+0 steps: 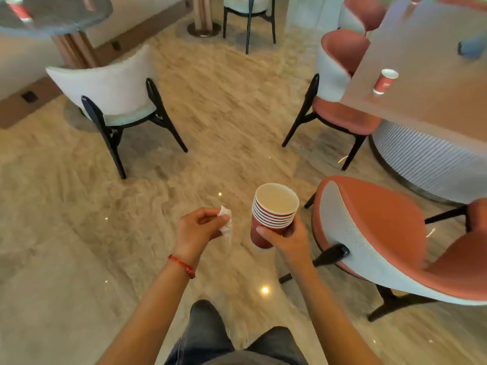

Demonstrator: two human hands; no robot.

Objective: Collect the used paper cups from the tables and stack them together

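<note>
Red paper, thin-walled and nearly weightless — that is what my right hand (286, 237) has hold of: a stack of cups (272, 214), nested one in another, upright, mouth open to me. My fingers curl round the lower wall of the outermost cup, thumb across the front, under the rolled rims. I judge the stack stiffer than any single cup, since the layers brace each other, yet a hard squeeze would still dent it; a light wrap low on the body, below the rims, should serve.

My left hand (200, 227) pinches a crumpled white tissue (226, 219) between thumb and fingertips (soft, no weight at all).

One more cup (385, 81) stands upright near the edge of the brown table (421, 61) ahead to my right, well apart from me. Another red cup (19, 10) stands on the round grey table (66, 19) far left — blurred. Either should lift easily by its side wall, gently pinched.
</note>
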